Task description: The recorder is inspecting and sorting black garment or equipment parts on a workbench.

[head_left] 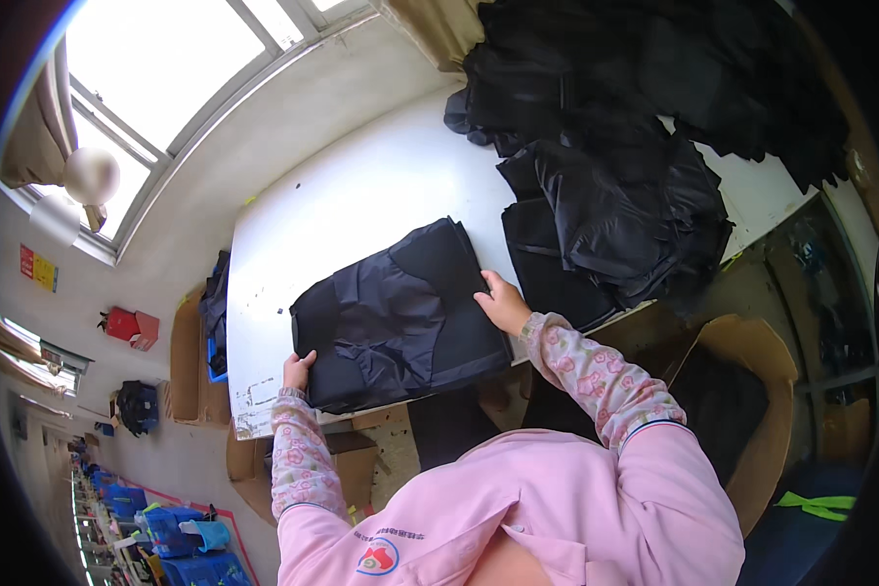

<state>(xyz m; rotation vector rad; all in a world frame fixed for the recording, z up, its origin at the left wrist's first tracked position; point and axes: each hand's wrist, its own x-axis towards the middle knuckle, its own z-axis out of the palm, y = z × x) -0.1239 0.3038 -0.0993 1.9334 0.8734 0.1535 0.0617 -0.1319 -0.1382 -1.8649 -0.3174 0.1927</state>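
Bright daylight pours through a window at far left, with blue bins lined up below it and a red box on the pale wall. Moving right, we reach a white table, and on its near edge lies the black fabric stack, flat, slightly wrinkled across the middle. Left hand grasps its lower-left corner, thumb over the top! Across the stack, the right hand meets the right edge, thumb and index finger apart; whether they're pinching, I can't tell. Just beyond, a rumpled black pile fills the table's right end, an open cardboard box below it, and farther right, a bright green strip.
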